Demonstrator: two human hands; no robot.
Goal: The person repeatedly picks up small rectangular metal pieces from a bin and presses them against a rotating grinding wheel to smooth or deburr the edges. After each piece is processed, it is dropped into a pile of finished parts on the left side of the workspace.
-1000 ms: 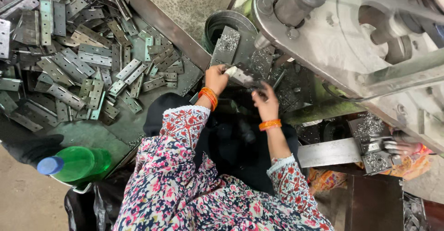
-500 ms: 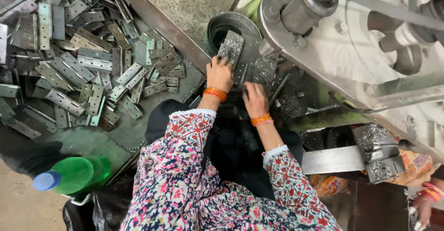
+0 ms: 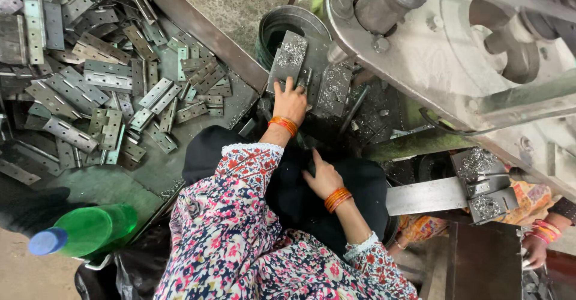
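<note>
A dark green bench point(image 3: 114, 189) carries a loose heap of grey metal hinges point(image 3: 90, 84); a steel edge strip point(image 3: 198, 30) borders it.

- My left hand point(image 3: 290, 102) rests its fingers on a metal plate point(image 3: 288, 60) lying just ahead of it, beside the round drum point(image 3: 282, 24).
- My right hand point(image 3: 324, 177) lies nearer me, on the dark cloth point(image 3: 360, 183) in my lap, well apart from the left.
- Left of both hands I see a tray point(image 3: 198, 30) holding a heap of hinges point(image 3: 90, 84).
- A bottle point(image 3: 84, 231) lies near me, far left of the hands.
- The machine point(image 3: 444, 48) stands ahead and right of the hands.
- Right of my right hand a flat bar point(image 3: 426, 195) juts out; beyond it is another person's hand point(image 3: 534, 249).
</note>
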